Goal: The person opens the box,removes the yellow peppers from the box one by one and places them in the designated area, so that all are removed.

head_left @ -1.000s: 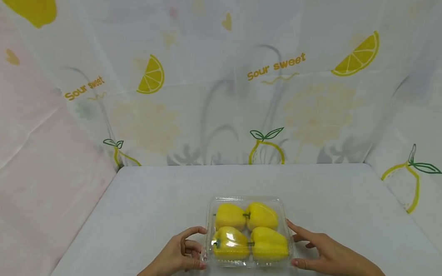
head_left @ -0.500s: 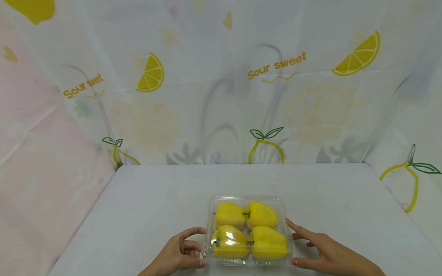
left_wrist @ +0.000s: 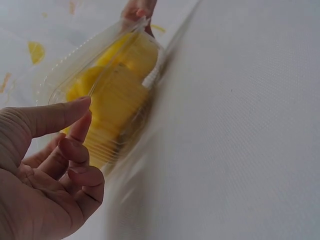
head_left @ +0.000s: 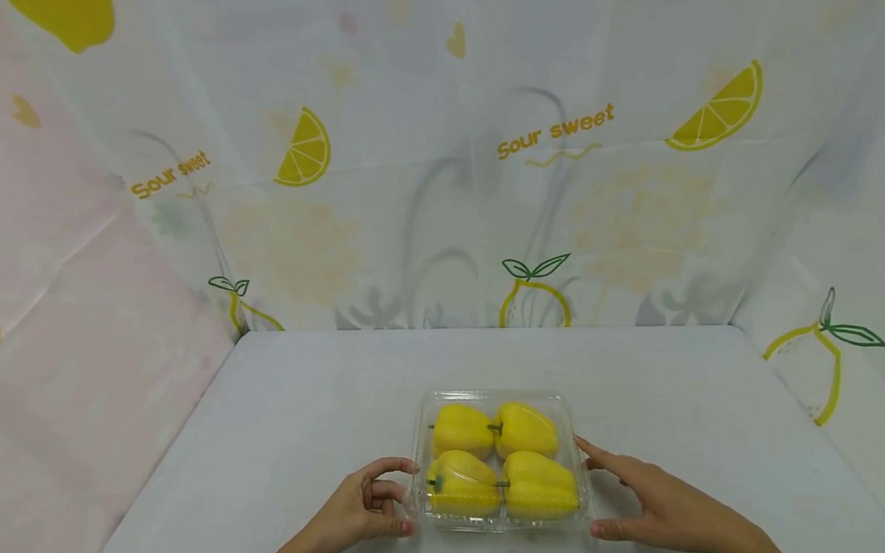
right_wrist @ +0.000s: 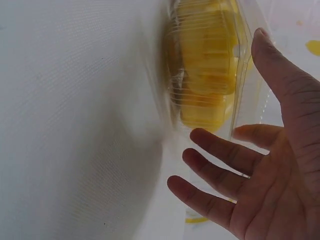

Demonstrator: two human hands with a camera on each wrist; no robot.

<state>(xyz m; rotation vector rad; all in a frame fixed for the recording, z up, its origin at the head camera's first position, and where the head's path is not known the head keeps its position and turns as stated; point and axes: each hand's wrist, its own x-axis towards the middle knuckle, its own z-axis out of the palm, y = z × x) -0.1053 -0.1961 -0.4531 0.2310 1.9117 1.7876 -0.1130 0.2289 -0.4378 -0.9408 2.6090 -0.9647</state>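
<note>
A clear plastic clamshell box [head_left: 504, 526] sits near the table's front with several yellow bell peppers [head_left: 540, 486] inside, under its closed lid. At its left side is my left hand [head_left: 359, 502], index fingertip and thumb by the rim and the other fingers loosely bent. In the left wrist view, the thumb [left_wrist: 65, 115] overlaps the rim; whether it touches is unclear. My right hand [head_left: 659, 505] is spread at the right side, its index fingertip close to the edge and thumb apart from the box. In the right wrist view, its fingers [right_wrist: 225, 150] are extended, gripping nothing.
A white cloth covers the table [head_left: 316, 387]. Behind it and at the sides hang printed curtains [head_left: 430, 226] with lemon drawings and "Sour sweet" lettering.
My right thumb has moved slightly away from the box's right front corner. The left hand and the box stay nearly where they were; the camera view shifts a little.
</note>
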